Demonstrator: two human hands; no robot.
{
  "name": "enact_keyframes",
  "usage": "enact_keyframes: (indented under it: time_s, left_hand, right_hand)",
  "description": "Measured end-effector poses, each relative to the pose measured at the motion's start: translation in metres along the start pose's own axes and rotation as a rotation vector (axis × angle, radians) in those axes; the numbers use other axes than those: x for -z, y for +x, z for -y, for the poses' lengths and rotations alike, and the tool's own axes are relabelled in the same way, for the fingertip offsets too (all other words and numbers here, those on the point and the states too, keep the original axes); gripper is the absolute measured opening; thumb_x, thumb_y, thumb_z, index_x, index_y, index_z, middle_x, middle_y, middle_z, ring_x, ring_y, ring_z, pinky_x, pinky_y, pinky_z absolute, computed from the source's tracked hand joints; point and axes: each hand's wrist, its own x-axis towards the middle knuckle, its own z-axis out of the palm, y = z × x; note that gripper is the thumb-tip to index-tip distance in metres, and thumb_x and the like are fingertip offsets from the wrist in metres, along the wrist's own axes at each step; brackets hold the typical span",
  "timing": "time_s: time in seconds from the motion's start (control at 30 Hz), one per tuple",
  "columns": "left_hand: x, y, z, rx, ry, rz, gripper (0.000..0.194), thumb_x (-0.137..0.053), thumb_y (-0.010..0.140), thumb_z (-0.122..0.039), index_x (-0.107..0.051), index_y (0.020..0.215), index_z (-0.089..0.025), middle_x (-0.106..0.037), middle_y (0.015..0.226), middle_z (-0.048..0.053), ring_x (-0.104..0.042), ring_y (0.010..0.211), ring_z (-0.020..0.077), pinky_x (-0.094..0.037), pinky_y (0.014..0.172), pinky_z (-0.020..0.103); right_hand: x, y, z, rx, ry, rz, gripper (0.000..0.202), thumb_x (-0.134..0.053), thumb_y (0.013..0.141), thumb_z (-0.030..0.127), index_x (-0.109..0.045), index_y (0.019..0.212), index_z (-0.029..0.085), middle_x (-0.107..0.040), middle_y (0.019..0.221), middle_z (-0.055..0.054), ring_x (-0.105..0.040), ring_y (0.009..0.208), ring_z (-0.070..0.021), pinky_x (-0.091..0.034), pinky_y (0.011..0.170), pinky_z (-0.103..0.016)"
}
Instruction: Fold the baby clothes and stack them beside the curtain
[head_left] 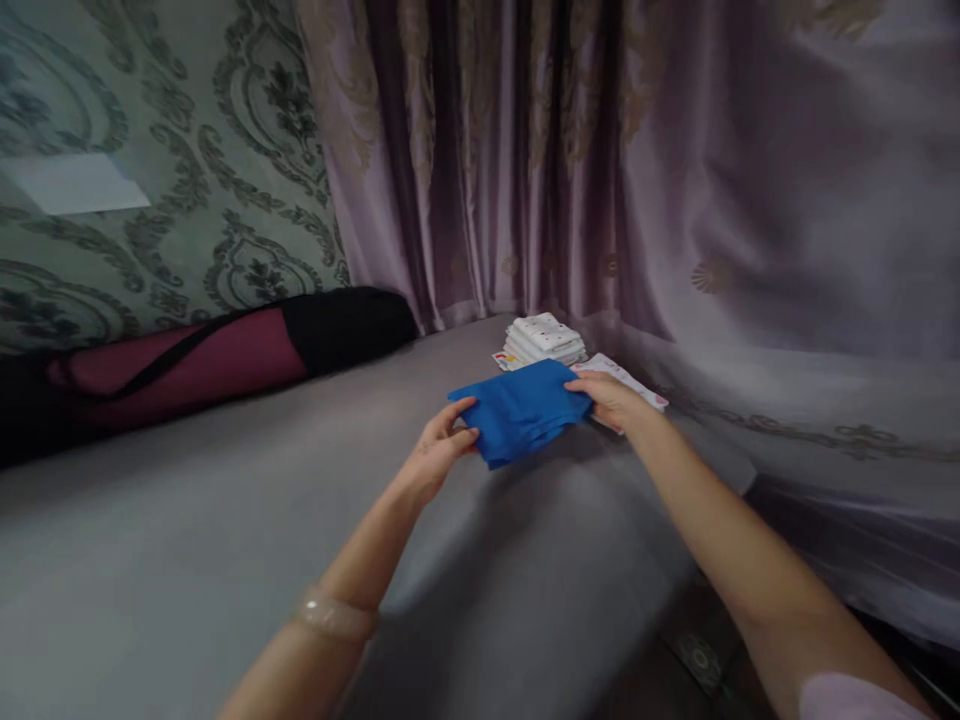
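Observation:
A folded blue cloth (525,408), perhaps a garment, hangs between my two hands above the grey bed. My left hand (442,440) grips its left edge, thumb and fingers on either side. At the opposite edge, my right hand (609,396) pinches the cloth with the thumb on top. Just beyond it sits a stack of folded white cloths (544,338) with small dark marks. A folded white cloth with pink print (634,380) lies behind my right hand, partly covered by it.
A long black and maroon bag (187,355) lies along the patterned wall at the left. Purple curtains (480,160) hang behind the bed (225,560) and down its right side. Dark floor (675,650) shows beyond the bed's near right edge.

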Motion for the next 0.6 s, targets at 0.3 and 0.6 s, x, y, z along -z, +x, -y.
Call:
enact_keyframes:
  time_s: [0.3,0.6]
  left_hand:
    - [-0.109,0.079,0.018,0.027,-0.054,0.074,0.06,-0.056,0.074,-0.002,-0.05,0.132,-0.011,-0.064,0.087,0.005,-0.055,0.062,0.0094,-0.052,0.066,0.025]
    - [-0.152,0.108,0.044,0.129,-0.041,0.101,0.065,-0.061,0.074,-0.004,-0.047,0.136,-0.015,-0.061,0.109,0.009,-0.056,0.067,0.0076,-0.053,0.067,0.023]
  right_hand:
    - [0.111,0.034,0.043,0.478,-0.491,-0.32,0.038,-0.059,0.072,0.007,-0.066,0.107,0.022,-0.066,0.076,0.001,-0.057,0.061,-0.0115,-0.048,0.063,-0.024]
    - [0.133,0.054,0.033,0.389,-1.05,-0.493,0.04,-0.045,0.08,0.004,-0.074,0.101,0.02,-0.071,0.106,-0.007,-0.063,0.095,-0.0221,-0.044,0.089,-0.035]
